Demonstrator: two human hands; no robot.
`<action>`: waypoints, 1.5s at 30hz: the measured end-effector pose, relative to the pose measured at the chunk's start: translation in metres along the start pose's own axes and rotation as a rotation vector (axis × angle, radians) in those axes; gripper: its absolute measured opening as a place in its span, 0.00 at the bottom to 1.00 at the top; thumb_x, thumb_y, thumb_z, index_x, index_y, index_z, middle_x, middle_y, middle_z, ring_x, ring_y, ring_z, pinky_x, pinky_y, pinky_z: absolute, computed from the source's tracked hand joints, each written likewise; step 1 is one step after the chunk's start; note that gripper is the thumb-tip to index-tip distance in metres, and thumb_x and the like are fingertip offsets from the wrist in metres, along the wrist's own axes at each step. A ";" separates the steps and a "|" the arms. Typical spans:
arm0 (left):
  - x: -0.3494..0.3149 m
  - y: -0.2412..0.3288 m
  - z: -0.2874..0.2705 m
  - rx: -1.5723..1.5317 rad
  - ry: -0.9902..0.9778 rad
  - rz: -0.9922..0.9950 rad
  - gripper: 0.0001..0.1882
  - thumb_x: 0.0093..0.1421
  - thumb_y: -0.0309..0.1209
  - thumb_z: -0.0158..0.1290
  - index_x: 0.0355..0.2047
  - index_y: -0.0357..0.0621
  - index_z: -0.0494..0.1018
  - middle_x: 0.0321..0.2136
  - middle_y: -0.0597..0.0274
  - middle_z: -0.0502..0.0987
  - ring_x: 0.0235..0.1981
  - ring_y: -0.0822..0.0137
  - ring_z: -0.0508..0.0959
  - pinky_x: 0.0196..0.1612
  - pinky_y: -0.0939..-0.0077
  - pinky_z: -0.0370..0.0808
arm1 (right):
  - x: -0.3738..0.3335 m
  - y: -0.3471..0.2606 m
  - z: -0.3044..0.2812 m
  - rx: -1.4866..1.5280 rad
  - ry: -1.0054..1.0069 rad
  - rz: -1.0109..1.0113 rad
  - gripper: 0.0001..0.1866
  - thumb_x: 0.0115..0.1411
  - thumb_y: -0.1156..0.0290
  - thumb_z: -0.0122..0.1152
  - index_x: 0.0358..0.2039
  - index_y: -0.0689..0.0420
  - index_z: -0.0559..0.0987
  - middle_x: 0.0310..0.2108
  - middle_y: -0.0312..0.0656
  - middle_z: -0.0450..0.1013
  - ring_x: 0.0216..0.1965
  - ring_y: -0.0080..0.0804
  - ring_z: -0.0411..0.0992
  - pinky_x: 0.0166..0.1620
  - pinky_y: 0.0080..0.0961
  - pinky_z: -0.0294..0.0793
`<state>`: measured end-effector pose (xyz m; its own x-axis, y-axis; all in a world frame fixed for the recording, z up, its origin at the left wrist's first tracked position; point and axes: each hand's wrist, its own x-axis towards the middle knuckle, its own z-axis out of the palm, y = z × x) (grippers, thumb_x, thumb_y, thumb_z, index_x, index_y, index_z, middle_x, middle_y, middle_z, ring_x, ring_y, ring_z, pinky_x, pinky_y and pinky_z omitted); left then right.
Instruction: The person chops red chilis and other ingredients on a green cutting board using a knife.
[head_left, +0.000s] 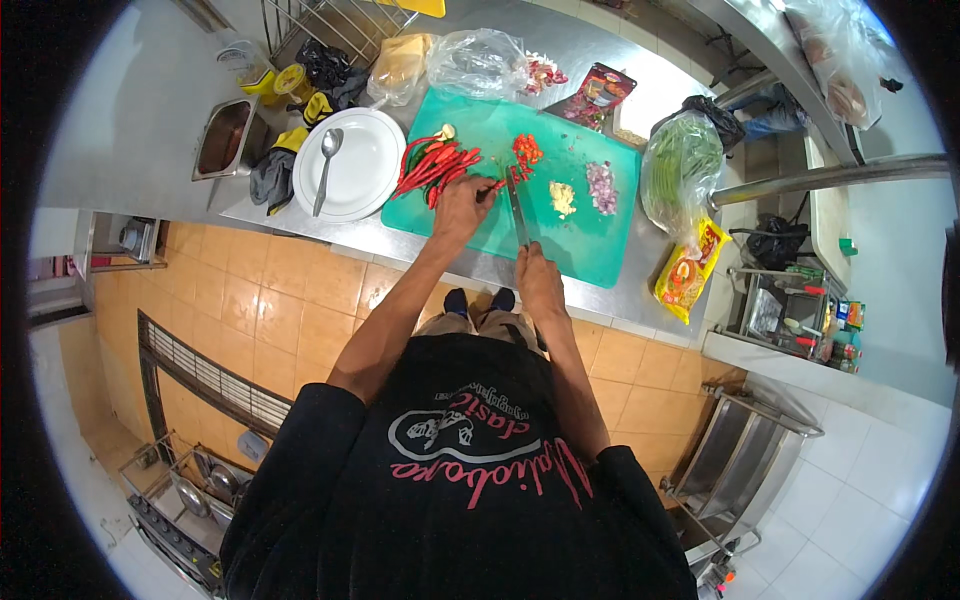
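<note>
A green cutting board (470, 110) lies on the steel counter before me. My right hand (540, 280) is closed round the handle of a knife (516, 208), its blade pointing away across the board. Just left of the blade, my left hand (462, 208) pinches a red chili (497, 184) against the board. Several whole red chilies (432, 165) lie in a heap beyond that hand, with a pale garlic clove (446, 131) at their far end. Cut chili (526, 149) is piled past the knife tip. To the right sit chopped garlic (562, 198) and diced shallot (601, 188).
Left of the board is a white plate (370, 160) with a spoon (327, 165) on it, and a steel pan (226, 140). Plastic bags (474, 64) and a dark pouch (600, 92) lie behind. At right are bagged greens (683, 165) and a yellow packet (692, 268).
</note>
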<state>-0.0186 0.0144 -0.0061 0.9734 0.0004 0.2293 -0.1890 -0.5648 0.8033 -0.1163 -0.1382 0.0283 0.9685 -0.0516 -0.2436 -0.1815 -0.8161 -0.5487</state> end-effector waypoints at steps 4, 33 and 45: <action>0.002 0.005 0.000 -0.009 -0.023 0.001 0.11 0.54 0.27 0.59 0.38 0.41 0.79 0.30 0.49 0.79 0.25 0.60 0.78 0.30 0.68 0.74 | 0.000 0.000 -0.001 -0.020 -0.015 0.019 0.16 0.68 0.62 0.39 0.39 0.64 0.68 0.25 0.63 0.74 0.30 0.65 0.74 0.33 0.55 0.75; 0.012 -0.001 0.006 -0.082 -0.083 -0.166 0.09 0.49 0.24 0.61 0.32 0.43 0.80 0.30 0.54 0.80 0.26 0.60 0.81 0.32 0.68 0.75 | 0.009 -0.021 0.015 -0.015 0.004 0.016 0.15 0.67 0.66 0.40 0.37 0.67 0.69 0.24 0.66 0.73 0.30 0.64 0.73 0.33 0.54 0.74; 0.012 -0.001 0.009 -0.058 -0.015 -0.096 0.08 0.48 0.24 0.60 0.30 0.43 0.79 0.28 0.56 0.80 0.28 0.58 0.80 0.33 0.67 0.75 | 0.049 -0.030 0.023 -0.023 0.057 -0.031 0.10 0.62 0.71 0.44 0.36 0.66 0.69 0.28 0.65 0.74 0.32 0.64 0.74 0.35 0.55 0.75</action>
<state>-0.0055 0.0078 -0.0093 0.9890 0.0395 0.1422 -0.1020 -0.5137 0.8519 -0.0674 -0.1026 0.0144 0.9819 -0.0586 -0.1803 -0.1482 -0.8306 -0.5368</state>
